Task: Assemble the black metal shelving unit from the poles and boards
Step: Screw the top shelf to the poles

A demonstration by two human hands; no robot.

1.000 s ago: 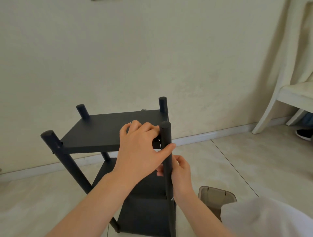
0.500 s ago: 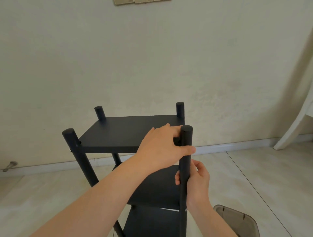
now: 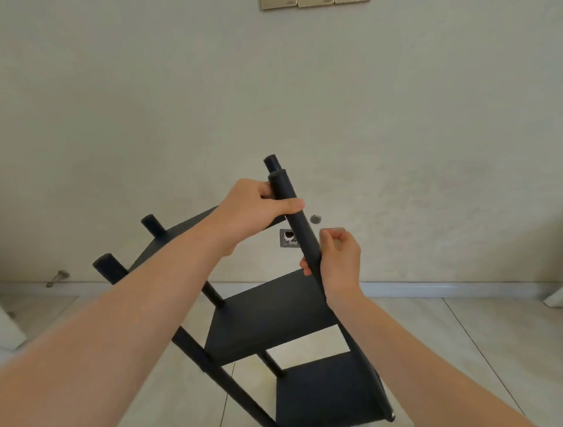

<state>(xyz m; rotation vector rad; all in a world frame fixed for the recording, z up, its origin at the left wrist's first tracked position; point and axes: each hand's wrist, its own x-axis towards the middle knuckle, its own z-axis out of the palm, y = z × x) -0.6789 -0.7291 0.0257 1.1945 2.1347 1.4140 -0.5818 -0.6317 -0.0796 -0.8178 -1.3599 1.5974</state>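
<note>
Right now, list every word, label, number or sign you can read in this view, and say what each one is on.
No text here can be read.
Small wall plate behind the front pole: a marking, too blurred to read.
Beige plates at the top edge: no legible print.
Boards and poles: plain black, no labels visible.

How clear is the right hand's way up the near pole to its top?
Probably not clear: the left hand grips the pole just under its top, above the right hand.
</note>
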